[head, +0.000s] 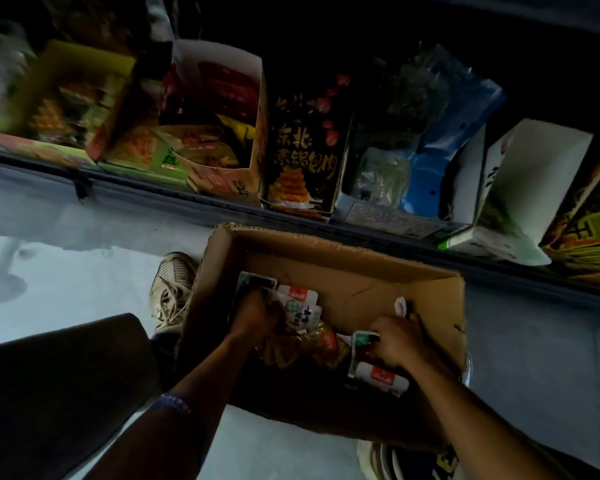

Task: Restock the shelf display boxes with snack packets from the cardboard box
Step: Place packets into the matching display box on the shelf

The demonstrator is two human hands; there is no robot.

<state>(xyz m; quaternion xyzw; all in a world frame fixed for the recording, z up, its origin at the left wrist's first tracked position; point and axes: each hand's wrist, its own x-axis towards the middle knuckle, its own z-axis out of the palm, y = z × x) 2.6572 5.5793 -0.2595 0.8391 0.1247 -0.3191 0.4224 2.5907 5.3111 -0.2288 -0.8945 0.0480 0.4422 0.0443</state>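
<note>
An open brown cardboard box (pixel 347 268) sits on the floor between my feet, with several small snack packets (pixel 303 303) heaped inside. My left hand (pixel 255 311) is down in the box's left part, fingers curled round a bunch of packets. At the right side of the box my right hand (pixel 395 342) grips more packets (pixel 378 374), white with red and green labels. Above the box runs a low shelf (pixel 201 206) holding a row of open display boxes, among them a white-walled one (pixel 219 109) and a black one with orange print (pixel 300 150).
Further display boxes stand along the shelf: a yellow one (pixel 63 95) at the left, a blue-and-clear bag (pixel 433 140) and a white box (pixel 523 188) at the right. My shoes (pixel 170 289) flank the cardboard box. A dark object (pixel 59 393) fills the lower left. The floor is pale grey.
</note>
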